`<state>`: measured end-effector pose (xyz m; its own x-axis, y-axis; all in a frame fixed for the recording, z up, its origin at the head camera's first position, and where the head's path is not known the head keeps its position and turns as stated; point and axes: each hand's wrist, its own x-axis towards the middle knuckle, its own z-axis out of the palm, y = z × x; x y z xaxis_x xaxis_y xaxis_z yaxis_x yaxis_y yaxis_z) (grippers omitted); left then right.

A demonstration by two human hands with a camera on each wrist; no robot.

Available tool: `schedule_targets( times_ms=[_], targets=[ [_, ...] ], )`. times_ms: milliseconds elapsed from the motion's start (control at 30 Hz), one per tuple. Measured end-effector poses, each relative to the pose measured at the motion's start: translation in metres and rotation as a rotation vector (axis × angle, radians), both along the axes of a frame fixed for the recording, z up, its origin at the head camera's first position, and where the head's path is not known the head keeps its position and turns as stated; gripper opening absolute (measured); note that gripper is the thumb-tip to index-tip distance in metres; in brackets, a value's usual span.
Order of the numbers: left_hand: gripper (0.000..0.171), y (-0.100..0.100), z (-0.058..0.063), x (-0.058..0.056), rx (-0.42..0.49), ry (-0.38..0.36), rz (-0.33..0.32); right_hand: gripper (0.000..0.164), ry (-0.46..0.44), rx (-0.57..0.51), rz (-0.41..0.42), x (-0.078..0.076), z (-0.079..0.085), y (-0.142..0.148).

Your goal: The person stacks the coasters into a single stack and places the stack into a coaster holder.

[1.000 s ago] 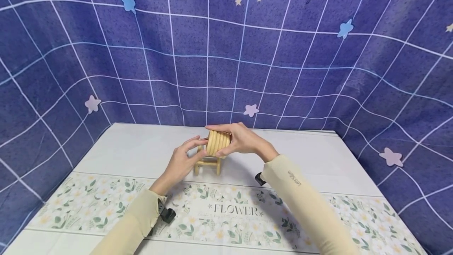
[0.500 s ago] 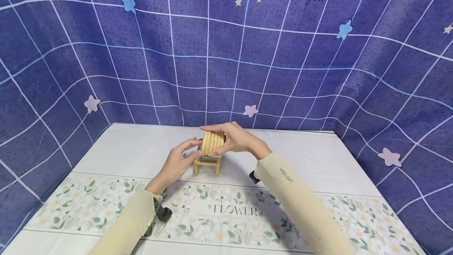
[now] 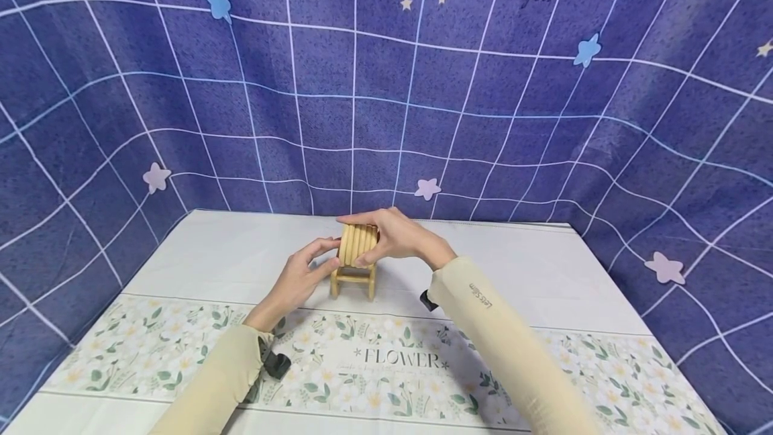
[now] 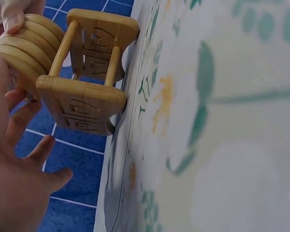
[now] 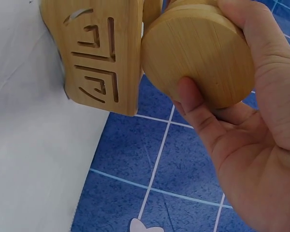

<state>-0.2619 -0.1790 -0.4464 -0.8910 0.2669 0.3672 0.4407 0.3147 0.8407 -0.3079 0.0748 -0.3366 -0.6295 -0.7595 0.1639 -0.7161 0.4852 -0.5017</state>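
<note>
Several round bamboo coasters, stacked on edge in a row, are between my two hands at the top of a small bamboo coaster rack. My right hand grips the right end of the row, thumb in front and fingers over the top. At the left end, the thumb and fingers of my left hand pinch the coasters. The right wrist view shows the flat face of the end coaster close beside the rack's side panel, which has cut-out line patterns. Two rods join the rack's panels.
The rack stands on a white tablecloth with a flower-print band nearer me. Behind and at both sides hangs a blue grid-patterned curtain with stars.
Both hands have shifted slightly left with the coasters, which now sit more squarely over the rack. The rack has stayed in place.
</note>
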Motion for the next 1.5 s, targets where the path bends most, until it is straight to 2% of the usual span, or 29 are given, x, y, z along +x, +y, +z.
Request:
schedule_targets(
  times_ms=[167, 400, 600, 800, 1000, 1500],
  targets=[
    [0.035, -0.002, 0.0, 0.0, -0.017, 0.011, -0.015, 0.089, -0.01, 0.017, -0.011, 0.0, 0.001, -0.002],
    [0.034, -0.005, -0.002, 0.0, -0.02, -0.013, -0.034, 0.09, 0.042, 0.063, -0.007, 0.0, 0.0, -0.006],
    [0.032, -0.007, -0.005, -0.001, -0.013, -0.025, -0.069, 0.089, 0.048, 0.073, -0.01, 0.002, -0.001, -0.006],
    [0.033, -0.009, -0.004, 0.001, 0.013, -0.058, -0.099, 0.089, 0.009, 0.058, -0.01, 0.0, -0.006, -0.008],
    [0.034, -0.01, -0.005, 0.0, 0.03, -0.061, -0.122, 0.089, 0.011, 0.052, -0.009, -0.001, -0.012, -0.008],
    [0.038, -0.014, -0.007, 0.001, 0.0, -0.069, -0.118, 0.086, -0.042, -0.042, -0.03, -0.003, -0.028, -0.004]
  ],
)
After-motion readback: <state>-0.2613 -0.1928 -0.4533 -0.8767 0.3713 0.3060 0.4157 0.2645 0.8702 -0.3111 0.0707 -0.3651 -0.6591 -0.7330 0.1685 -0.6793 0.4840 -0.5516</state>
